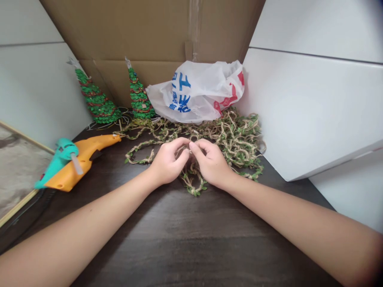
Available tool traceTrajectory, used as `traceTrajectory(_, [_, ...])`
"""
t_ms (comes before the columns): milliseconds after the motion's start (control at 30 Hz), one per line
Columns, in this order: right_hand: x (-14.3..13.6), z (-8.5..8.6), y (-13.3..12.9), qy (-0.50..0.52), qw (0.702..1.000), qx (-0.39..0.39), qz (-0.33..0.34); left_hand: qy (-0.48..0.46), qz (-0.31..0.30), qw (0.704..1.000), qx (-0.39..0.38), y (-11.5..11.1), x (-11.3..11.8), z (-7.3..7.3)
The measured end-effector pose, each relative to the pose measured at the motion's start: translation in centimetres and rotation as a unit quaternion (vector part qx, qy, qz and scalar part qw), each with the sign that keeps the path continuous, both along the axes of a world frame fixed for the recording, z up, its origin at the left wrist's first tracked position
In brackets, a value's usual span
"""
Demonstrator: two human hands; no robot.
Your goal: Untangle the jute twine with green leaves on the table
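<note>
We see soft, diffuse, moderately bright light, palest on the smooth white panel (pixel 317 111) at right. A dull sheen crosses the dark brown wood-grained tabletop (pixel 185 243), with a soft shadow beside the bare left forearm (pixel 89 223). We notice wide-angle stretching, darkened blur at the right edge, and slightly smeared fine detail.

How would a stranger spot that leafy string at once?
On the dark surface, find the white plastic bag with blue and red printing. Just in front of it, spread around the left hand and right hand, lies the leafy twine. Its tangled tan loops dotted with green leaves set it apart from the two cone-shaped trees.
</note>
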State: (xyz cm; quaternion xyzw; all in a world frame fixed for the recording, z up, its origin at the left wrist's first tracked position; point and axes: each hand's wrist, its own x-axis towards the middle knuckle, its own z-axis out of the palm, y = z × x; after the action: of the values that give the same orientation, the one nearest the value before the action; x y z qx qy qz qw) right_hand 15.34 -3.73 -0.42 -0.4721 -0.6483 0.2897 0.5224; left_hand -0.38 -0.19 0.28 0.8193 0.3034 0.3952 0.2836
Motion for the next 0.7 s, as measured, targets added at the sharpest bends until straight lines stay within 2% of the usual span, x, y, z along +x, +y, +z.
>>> traceTrajectory(133, [0.00,0.05,-0.05,0.012,1.000,-0.015,-0.007,0.025,0.034,0.999,0.025,0.17,0.09,0.08])
traceTrajectory(267, [0.01,-0.04,-0.09,0.016,1.000,-0.012,-0.017,0.042,0.040,0.997,0.042,0.22,0.21,0.11])
traceTrajectory(567, [0.32,-0.33,0.20,0.106,0.989,-0.031,-0.101,0.044,0.089,0.993,0.070,0.49,0.30,-0.05])
traceTrajectory(700, [0.22,-0.26,0.24,0.115,0.989,-0.035,-0.088,0.050,0.081,0.993,0.073,0.47,0.28,0.01])
